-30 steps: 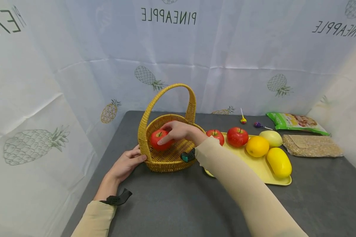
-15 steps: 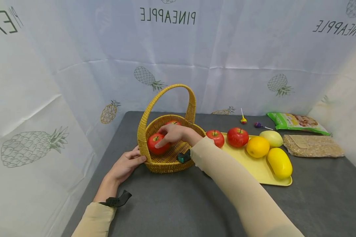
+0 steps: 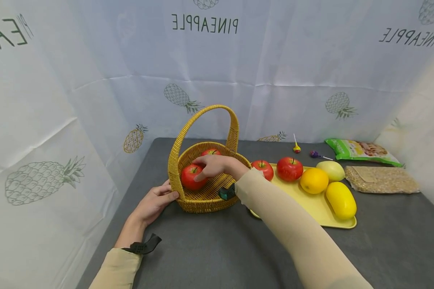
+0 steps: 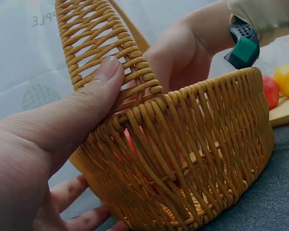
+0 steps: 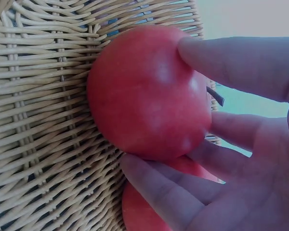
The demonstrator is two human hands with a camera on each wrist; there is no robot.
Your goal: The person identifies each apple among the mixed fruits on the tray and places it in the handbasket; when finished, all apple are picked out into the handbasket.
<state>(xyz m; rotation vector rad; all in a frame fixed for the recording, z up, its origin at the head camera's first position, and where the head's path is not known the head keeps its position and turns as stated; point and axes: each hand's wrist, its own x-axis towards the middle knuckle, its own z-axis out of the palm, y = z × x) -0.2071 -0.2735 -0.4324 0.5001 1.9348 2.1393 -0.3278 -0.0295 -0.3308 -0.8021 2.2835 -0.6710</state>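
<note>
A yellow wicker basket (image 3: pixel 207 196) with a tall handle stands on the grey table. My right hand (image 3: pixel 207 166) reaches into it and grips a red apple (image 3: pixel 190 177) against the left inner wall. In the right wrist view its fingers (image 5: pixel 168 192) curl round that red apple (image 5: pixel 149 91). A second red apple (image 3: pixel 210 152) lies behind it in the basket. My left hand (image 3: pixel 162 195) holds the basket's near left side. Its thumb (image 4: pixel 103 77) presses on the base of the handle, and its fingers lie under the basket wall (image 4: pixel 197 159).
Right of the basket, a yellow tray (image 3: pixel 312 206) carries two red apples (image 3: pixel 289 167), an orange (image 3: pixel 313 180) and two yellow fruits (image 3: pixel 341 199). Behind it lie two lollipops (image 3: pixel 296 147) and two snack bags (image 3: pixel 361 149). A pineapple-print cloth wall surrounds the table.
My right hand has carried the red apple a little left and down, against the basket's left wall. The second apple now shows behind the hand. My left hand has stayed on the basket.
</note>
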